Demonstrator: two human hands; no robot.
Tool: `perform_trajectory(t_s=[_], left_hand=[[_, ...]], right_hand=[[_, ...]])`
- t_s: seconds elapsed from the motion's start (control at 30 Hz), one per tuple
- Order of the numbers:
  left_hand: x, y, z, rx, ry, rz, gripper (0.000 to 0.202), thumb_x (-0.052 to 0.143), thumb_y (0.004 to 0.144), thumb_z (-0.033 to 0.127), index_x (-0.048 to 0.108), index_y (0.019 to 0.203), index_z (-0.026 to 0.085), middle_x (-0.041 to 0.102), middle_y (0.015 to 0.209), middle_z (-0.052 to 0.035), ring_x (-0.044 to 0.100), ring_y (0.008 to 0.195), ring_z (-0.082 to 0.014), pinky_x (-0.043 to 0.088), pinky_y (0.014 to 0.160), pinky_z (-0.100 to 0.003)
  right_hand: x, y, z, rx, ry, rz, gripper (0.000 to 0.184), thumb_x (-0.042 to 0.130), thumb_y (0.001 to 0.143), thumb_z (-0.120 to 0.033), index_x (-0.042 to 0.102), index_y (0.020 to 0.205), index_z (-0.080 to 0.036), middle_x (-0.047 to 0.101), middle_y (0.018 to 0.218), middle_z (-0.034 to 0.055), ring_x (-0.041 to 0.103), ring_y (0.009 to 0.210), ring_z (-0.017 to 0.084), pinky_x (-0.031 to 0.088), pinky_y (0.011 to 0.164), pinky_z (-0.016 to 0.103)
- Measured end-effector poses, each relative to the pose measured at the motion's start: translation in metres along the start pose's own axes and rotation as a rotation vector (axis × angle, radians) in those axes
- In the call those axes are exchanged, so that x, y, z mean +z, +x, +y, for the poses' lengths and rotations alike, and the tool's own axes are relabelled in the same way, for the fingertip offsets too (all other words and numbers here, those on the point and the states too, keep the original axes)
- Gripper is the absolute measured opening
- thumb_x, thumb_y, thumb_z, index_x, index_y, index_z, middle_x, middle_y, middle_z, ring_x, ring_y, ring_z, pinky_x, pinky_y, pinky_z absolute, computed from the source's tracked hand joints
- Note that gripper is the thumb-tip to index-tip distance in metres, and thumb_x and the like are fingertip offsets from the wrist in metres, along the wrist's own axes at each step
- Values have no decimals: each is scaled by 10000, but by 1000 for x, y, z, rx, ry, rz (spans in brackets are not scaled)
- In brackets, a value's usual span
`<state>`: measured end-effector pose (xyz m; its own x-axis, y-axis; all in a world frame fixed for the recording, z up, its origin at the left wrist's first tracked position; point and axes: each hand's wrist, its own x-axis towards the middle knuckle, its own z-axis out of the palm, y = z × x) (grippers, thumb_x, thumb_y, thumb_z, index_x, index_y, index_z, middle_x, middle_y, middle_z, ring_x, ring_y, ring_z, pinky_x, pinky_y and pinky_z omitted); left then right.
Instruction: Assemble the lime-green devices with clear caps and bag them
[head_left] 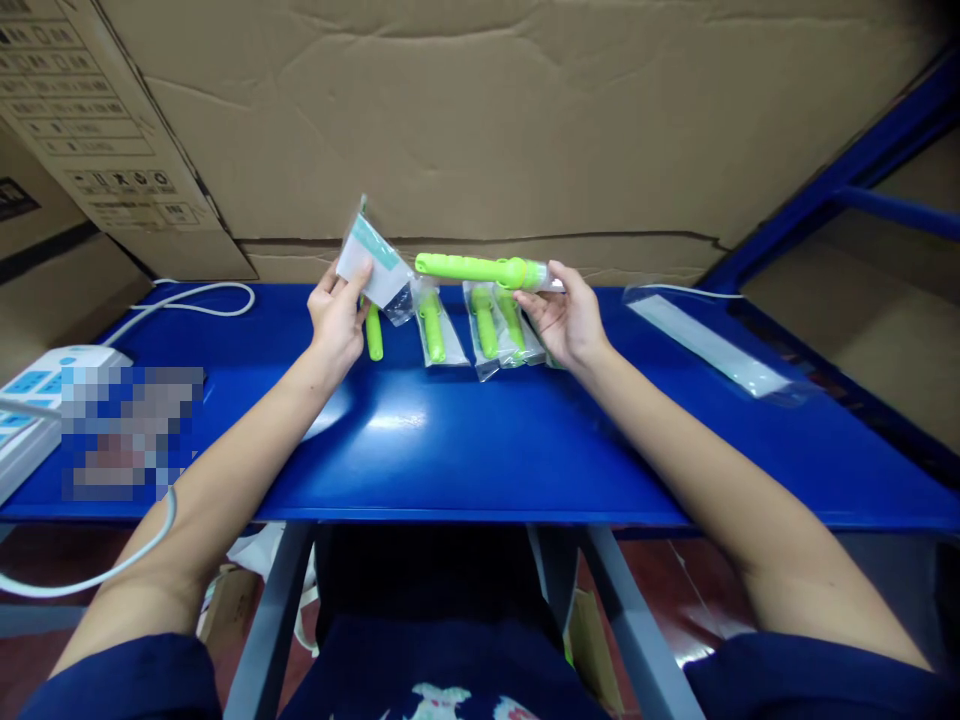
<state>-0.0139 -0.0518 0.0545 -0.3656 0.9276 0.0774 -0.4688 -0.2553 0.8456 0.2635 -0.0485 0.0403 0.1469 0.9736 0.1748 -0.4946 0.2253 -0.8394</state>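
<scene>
My left hand point(337, 318) pinches a small clear plastic packet point(377, 262) with a white and teal card or sheet in it. My right hand point(574, 318) grips the clear end of a lime-green ribbed stick-like tool point(466, 268), held level above the table; I cannot tell its exact kind. Below and between the hands, several similar green tools lie in clear bags, such as one bagged tool point(433, 330) and another bagged tool point(485, 325). Beside my left hand a green handle point(375, 333) shows, its upper part hidden behind the hand and packet.
On the blue table point(450, 450), a long clear packet with a pale strip point(712, 345) lies at right. A white power strip point(45, 400) with a cable point(150, 545) and a pixelated object point(135, 430) are at left. Cardboard point(525, 130) stands behind; a blue frame point(840, 170) rises at right.
</scene>
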Motion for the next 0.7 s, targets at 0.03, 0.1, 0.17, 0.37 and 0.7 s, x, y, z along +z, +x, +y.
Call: perform_trajectory(t_s=[0.03, 0.1, 0.17, 0.37, 0.7], left_hand=[[-1, 2, -1, -27, -4, 20, 543, 871, 803, 151, 636, 1288, 216, 778, 1288, -75, 692, 1300, -242, 595, 1075, -335], [-1, 2, -2, -70, -27, 64, 400, 828, 840, 121, 672, 1193, 231, 803, 1211, -46, 707, 1270, -219, 599, 1074, -339], [2, 0, -1, -119, -54, 94, 293, 763, 900, 109, 671, 1149, 232, 818, 1119, -31, 723, 1238, -209, 609, 1064, -354], [7, -7, 11, 5, -97, 6, 377, 691, 926, 77, 596, 1228, 281, 787, 1200, -13, 720, 1238, -181, 594, 1082, -347], [6, -8, 6, 64, -63, -192, 336, 730, 838, 81, 663, 1119, 253, 783, 1238, -44, 650, 1351, -220, 550, 1145, -379]], right_hand=[[1, -2, 1, 6, -1, -12, 376, 851, 686, -440, 582, 833, -224, 754, 894, 21, 744, 735, 148, 698, 743, 283], [4, -7, 1, 9, -21, -38, 397, 856, 685, -437, 564, 848, -222, 746, 913, 16, 754, 749, 149, 699, 757, 286], [7, -12, 2, 6, -53, -63, 446, 866, 677, -449, 526, 859, -228, 727, 888, 2, 761, 751, 157, 701, 765, 302], [16, -24, 1, 18, -149, -140, 656, 913, 604, -541, 414, 928, -264, 690, 783, -60, 751, 668, 170, 704, 734, 359], [8, -14, 1, -22, -144, -62, 703, 890, 596, -556, 373, 980, -273, 645, 817, -57, 762, 682, 185, 694, 694, 345]])
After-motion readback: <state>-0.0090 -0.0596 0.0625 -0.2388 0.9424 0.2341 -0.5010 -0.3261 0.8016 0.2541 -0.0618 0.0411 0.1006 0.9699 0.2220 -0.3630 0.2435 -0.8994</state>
